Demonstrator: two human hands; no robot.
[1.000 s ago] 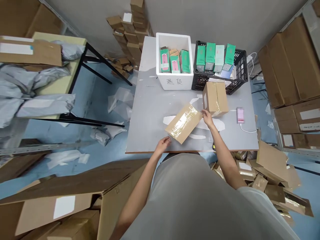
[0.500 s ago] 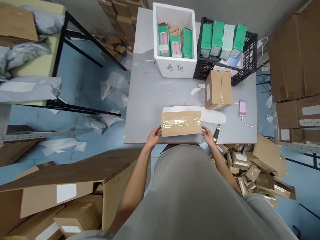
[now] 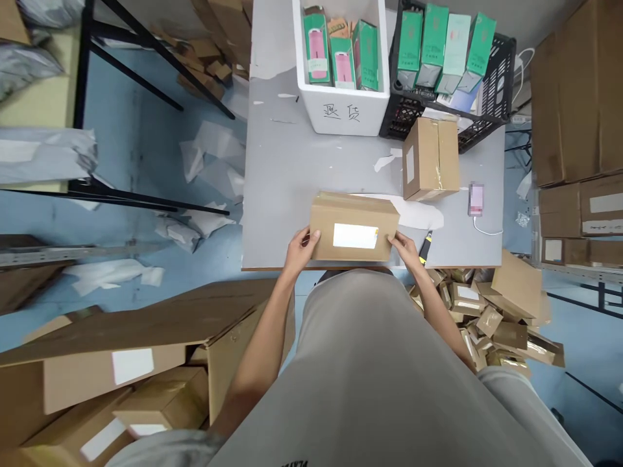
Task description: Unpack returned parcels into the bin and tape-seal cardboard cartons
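Observation:
A brown cardboard box point(image 3: 354, 214) is at the near edge of the grey table, its face with a white label turned toward me. My left hand point(image 3: 302, 250) grips its left end, thumb on the front face. At the right end, my right hand point(image 3: 405, 250) pinches the box with thumb and fingers. A yellow and black box cutter point(image 3: 425, 248) lies just right of my right hand. Behind the held box a white paper sheet point(image 3: 423, 215) lies partly covered. A second taped cardboard box point(image 3: 431, 159) stands farther back on the right.
At the back of the table point(image 3: 277, 168) are a white foam bin point(image 3: 343, 113) and a black crate point(image 3: 487, 120), both with green boxes. A phone point(image 3: 476, 199) with a cable lies right. A large open carton point(image 3: 214, 363) stands lower left; small boxes point(image 3: 487, 321) are heaped lower right.
The box in my hands has been turned: its taped face showed before, and the labelled face shows now. My view has tipped slightly, shifting the table's far items upward.

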